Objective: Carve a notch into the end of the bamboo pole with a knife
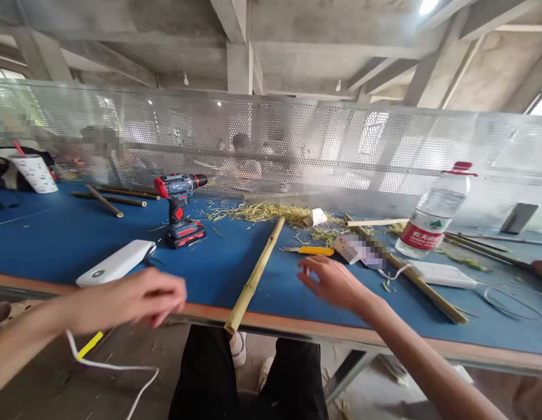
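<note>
A bamboo pole [257, 271] lies lengthwise on the blue table, its near end jutting slightly past the front edge. To its left, my left hand [150, 297] hovers over the table edge, slightly blurred, fingers loosely bent and nothing visible in them. My right hand [329, 283] is above the table to the right of the pole, with its fingers apart and holding nothing. Just beyond the right hand lies a yellow utility knife [314, 251], blade pointing left. A cordless drill [179, 210] stands upright on its battery, beyond my left hand.
A white power bank [117, 262] lies at left, another white device [443, 274] at right with cables. A water bottle [434, 216], a second bamboo pole [434, 294], shavings [262, 213] and a small box [347, 248] are around. A perforated metal screen [297, 146] stands behind.
</note>
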A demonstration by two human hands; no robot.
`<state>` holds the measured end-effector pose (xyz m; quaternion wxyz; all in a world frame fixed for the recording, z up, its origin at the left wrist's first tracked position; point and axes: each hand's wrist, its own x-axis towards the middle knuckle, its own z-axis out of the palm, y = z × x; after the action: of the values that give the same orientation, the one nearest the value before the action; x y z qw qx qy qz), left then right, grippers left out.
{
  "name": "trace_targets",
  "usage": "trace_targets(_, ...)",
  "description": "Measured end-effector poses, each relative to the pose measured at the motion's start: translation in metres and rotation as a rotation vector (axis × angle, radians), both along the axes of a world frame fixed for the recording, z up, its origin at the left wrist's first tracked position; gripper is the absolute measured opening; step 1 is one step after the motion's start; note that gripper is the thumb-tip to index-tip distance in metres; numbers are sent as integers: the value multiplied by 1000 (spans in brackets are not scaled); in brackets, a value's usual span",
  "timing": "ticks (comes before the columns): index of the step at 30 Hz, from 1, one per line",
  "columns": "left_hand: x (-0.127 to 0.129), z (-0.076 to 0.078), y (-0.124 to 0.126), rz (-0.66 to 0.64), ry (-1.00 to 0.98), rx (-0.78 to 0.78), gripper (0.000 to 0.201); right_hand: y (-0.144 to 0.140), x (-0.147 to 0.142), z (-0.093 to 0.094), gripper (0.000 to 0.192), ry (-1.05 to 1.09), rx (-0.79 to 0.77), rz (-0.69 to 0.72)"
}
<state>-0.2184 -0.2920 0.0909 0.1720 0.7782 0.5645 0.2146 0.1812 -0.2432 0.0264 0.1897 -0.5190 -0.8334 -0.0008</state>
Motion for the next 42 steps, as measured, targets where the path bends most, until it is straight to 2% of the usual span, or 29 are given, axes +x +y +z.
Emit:
trace_targets(3, 48, 12, 83, -197, 72, -147, 33, 79, 10, 3, 25, -59, -4, -39)
trace_targets(4, 67, 12, 109, -208, 86, -134, 34, 98, 13, 0, 25, -71, -13, -48)
trace_targets(6, 107, 4, 151, -194, 116, -86, 38, 121, 19, -9, 24, -72, -10, -83)
trace_targets(9, 149, -22, 183, -178, 165, -49, 46, 130, 28, -24, 24, -59, -13, -112)
trace_targets(11, 161, -42, 190, -189, 188, -54, 46, 129, 35, -31, 26, -47, -14, -105)
trace_targets(13, 162, -58, 192, -193, 187, -51, 46, 128, 43, -36, 23, -29, -22, -79)
trace_targets(17, 153, -77, 196, -177, 150, -31, 45, 133, 56, -37, 19, 41, -41, -75)
trace_targets(21, 151, -79, 199, -174, 114, -42, 46, 134, 56, -34, 33, 155, -28, -89)
trace_targets(26, 153, -77, 195, -197, 88, -55, 45, 125, 43, -32, 42, 271, -67, -1)
trace_targets(33, 155, -74, 188, -248, 69, -84, 43, 120, 31, -32, 44, 334, -157, 92)
trace_targets(42, 155, -82, 198, -308, 48, -83, 43, 132, 25, -45, 45, 375, -131, 49)
